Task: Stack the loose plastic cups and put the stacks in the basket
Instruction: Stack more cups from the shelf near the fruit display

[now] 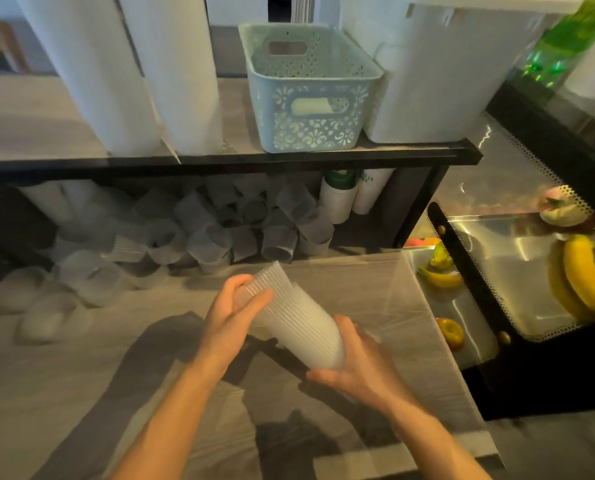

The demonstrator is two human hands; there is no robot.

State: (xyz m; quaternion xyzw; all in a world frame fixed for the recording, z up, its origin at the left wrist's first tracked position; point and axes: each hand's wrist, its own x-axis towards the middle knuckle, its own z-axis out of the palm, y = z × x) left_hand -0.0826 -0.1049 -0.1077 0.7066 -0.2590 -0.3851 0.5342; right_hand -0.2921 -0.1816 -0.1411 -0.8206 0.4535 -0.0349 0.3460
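Observation:
A stack of several clear plastic cups (pixel 301 320) lies tilted above the counter, rims toward the upper left, between both my hands. My left hand (pixel 235 306) grips the rim end with thumb and fingers curled round it. My right hand (pixel 349 362) cups the closed bottom end from below. Many loose clear cups (pixel 206 237) lie piled under the black shelf and spill onto the counter at the left. A light blue perforated basket (pixel 310 129) stands on the shelf above, straight ahead; something pale shows through its front handle hole.
Tall white rolls (pixel 123 74) stand on the black shelf (pixel 220 159) left of the basket, a white bin (pixel 431 81) to its right. White paper cups (pixel 341 199) sit under the shelf. A glass display case (pixel 518 271) with bananas and other fruit borders the counter on the right.

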